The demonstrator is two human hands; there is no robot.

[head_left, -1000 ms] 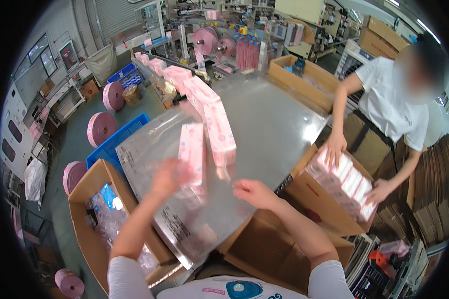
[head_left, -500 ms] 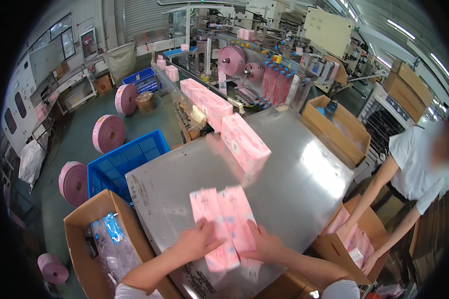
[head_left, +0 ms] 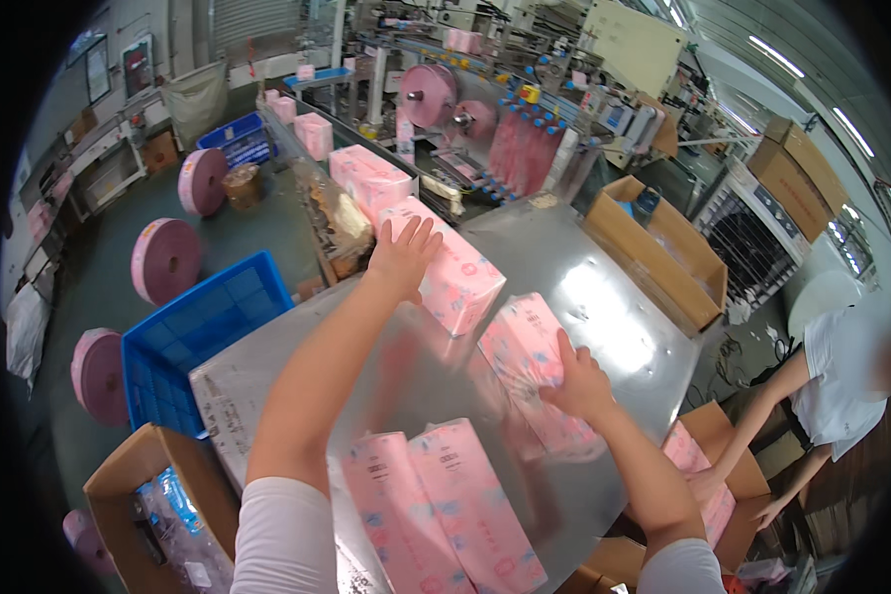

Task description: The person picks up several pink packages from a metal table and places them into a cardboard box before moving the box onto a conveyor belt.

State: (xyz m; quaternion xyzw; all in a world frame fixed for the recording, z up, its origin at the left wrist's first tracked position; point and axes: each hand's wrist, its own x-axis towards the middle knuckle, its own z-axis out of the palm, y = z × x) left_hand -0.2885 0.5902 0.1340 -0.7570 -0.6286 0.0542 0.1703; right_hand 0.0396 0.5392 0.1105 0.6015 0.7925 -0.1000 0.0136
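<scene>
Several pink printed soft packs, apparently tissue packs, are around my hands. My left hand (head_left: 404, 255) is stretched forward, fingers spread over the top of a pink tissue pack (head_left: 450, 272) at the end of the conveyor line. My right hand (head_left: 579, 381) curls round the right side of another pink tissue pack (head_left: 525, 342) on the metal table (head_left: 604, 485), thumb on its near part. Closer to me, two more pink tissue packs, a left one (head_left: 391, 510) and a right one (head_left: 473, 505), lie side by side, untouched.
On the left stand a blue crate (head_left: 198, 337) and a cardboard box (head_left: 163, 515) of plastic bags, with pink film rolls (head_left: 166, 261) on the floor. An open carton (head_left: 653, 252) is at the far right. A co-worker (head_left: 841, 376) reaches into a carton at right.
Both hands have left the two near packs, which stay on the table. My left hand has reached forward to the conveyor pack; my right has moved to a pack on the right. The view has shifted.
</scene>
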